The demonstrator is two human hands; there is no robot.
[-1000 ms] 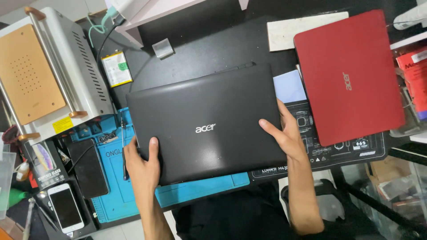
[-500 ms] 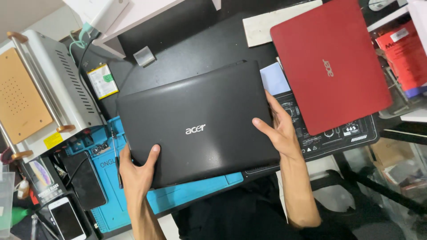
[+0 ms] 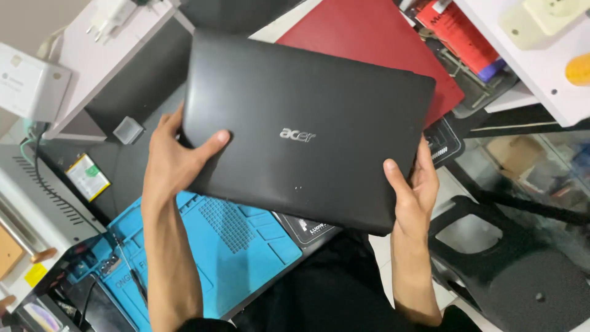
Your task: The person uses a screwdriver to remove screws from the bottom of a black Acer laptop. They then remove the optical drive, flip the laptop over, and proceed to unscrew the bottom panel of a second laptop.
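Laptop: black laptop (image 3: 307, 129) closed, lifted off the bench
Left hand (image 3: 175, 157): clamps its left edge, thumb on the lid
Right hand (image 3: 415, 190): cups the near right corner to share the weight
Underneath: blue mat (image 3: 239, 246), red laptop (image 3: 369, 37) behind

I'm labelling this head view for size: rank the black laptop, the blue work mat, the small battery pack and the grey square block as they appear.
1. black laptop, though it is held up nearer the camera
2. blue work mat, partly covered
3. small battery pack
4. grey square block, close to the pack, so unsure
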